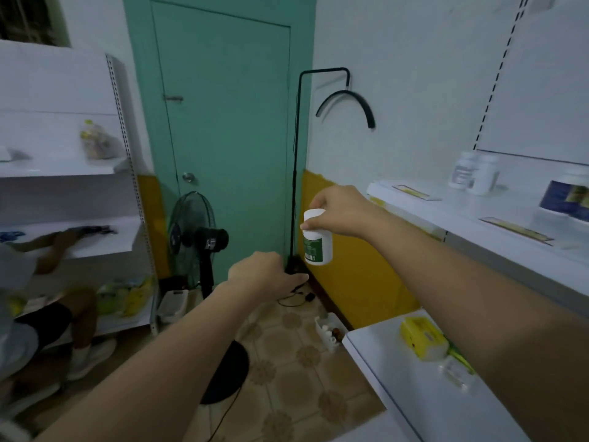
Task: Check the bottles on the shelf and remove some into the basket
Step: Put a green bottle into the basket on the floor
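My right hand [338,212] holds a white bottle with a green label [315,242] by its cap, hanging in the air in front of the yellow wall. My left hand [264,275] is stretched out lower and to the left, fingers loosely curled with nothing in them. On the white shelf [478,224] at the right stand two white bottles [475,172] and a dark-labelled bottle [570,196]. A small white basket [330,333] with several small items sits on the floor by the wall.
A lower white shelf [398,378] at the right carries a yellow box [420,338]. Ahead are a green door [229,138], a standing fan [194,237] and a black lamp stand [294,173]. A person [38,314] crouches at the left shelving.
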Demonstrator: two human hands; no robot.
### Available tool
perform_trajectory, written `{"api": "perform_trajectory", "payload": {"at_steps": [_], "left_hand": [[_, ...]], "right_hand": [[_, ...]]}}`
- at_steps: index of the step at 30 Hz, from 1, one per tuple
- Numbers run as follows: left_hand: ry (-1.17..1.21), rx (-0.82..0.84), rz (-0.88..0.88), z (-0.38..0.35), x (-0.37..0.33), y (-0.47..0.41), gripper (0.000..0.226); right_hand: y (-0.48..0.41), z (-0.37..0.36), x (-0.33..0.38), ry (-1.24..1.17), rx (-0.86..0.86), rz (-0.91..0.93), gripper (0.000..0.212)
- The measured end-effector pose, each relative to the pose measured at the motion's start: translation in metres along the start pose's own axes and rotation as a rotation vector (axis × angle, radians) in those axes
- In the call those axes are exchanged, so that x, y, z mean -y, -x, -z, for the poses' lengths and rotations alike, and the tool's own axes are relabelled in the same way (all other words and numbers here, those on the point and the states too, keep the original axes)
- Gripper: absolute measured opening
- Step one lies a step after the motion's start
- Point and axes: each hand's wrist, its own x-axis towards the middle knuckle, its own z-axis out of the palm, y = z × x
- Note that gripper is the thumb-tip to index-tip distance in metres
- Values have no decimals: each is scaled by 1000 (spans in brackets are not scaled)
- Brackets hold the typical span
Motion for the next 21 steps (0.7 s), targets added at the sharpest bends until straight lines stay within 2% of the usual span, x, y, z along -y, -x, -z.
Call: {"api": "perform_trajectory", "payload": {"at_steps": [3,7,11,21], "left_hand": [[0,-6,9,-11,14,-57,54],[16,3,15,-16,27,-133,62],[26,15,12,-18,35,-217,60],[42,114,-137,-61,68,-428,50]], "right_hand": [[-55,-21,-25,-9,8,-6,40],[-135,-40,-56,-34,35,-14,42],[-212,-50,-85,-60,45,-44,40],[-376,-122,-175,-104,41,-238,37]]}}
